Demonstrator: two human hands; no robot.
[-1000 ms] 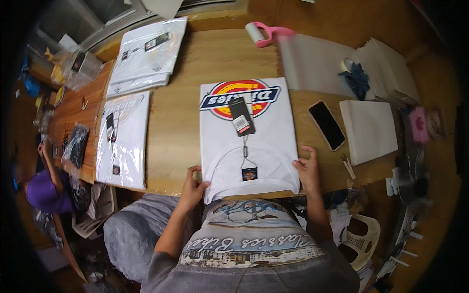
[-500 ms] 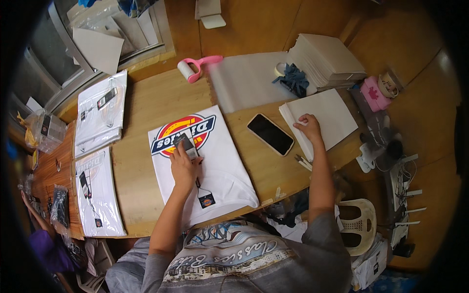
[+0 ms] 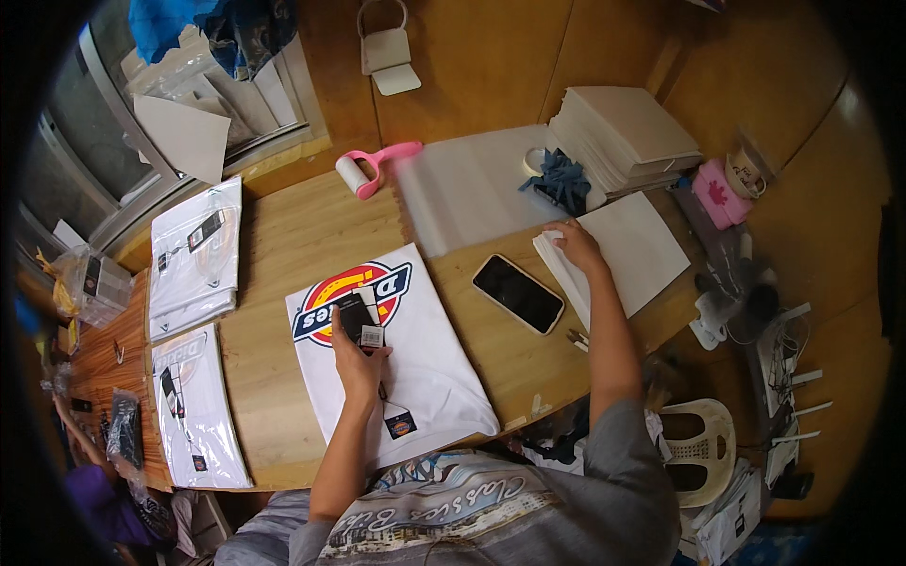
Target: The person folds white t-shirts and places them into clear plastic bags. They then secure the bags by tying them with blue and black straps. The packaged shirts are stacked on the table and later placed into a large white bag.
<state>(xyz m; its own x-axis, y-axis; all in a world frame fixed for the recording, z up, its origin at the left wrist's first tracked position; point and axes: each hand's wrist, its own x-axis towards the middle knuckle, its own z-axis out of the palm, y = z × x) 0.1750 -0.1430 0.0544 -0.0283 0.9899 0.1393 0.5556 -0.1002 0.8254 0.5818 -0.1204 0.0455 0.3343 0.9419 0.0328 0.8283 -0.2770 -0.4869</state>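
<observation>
White shirt (image 3: 434,354) lay folded on the wooden table (image 3: 283,274), at 8 o'clock from the dark-screened phone (image 3: 518,293). The left hand (image 3: 359,370) was closed on the black hang tag (image 3: 356,319), thumb and fingers at opposite edges; this hand covered parts of the tag, its cord and the printed emblem (image 3: 349,281). The left forearm concealed the shirt's 7 o'clock corner. The right hand (image 3: 579,248) was positioned at the 9 o'clock corner of the white paper stack (image 3: 637,255), fingers bent; whether it pinched a sheet could not be determined. Bagged shirts (image 3: 201,406) lay at 8 to 10 o'clock from the folded one, their prints faint beneath glossy plastic. At the view's 8 o'clock rim, another person's purple garment (image 3: 102,500) appeared blurred and cut off.
</observation>
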